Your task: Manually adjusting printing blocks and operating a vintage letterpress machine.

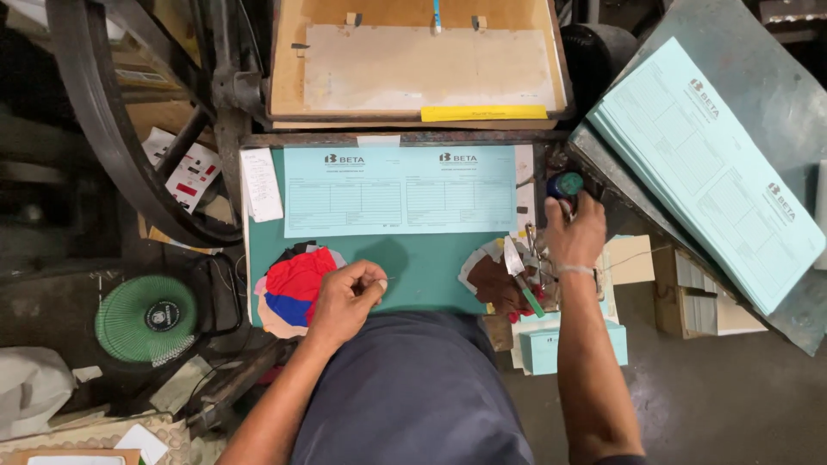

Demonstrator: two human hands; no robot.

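Head view: your left hand (345, 297) pinches a thin pin-like thing — just right of the bright cloth scraps (295, 288). Your right hand (575, 232) grips a dark round knob (565, 184) — light blue sheet (401, 189) lies left of it on the worktop (422, 267).

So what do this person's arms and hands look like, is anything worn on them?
Both forearms are bare, with no gloves or sleeves in view. The right hand has a thin pale band around its wrist. The left hand wears nothing, with no ring or watch visible.
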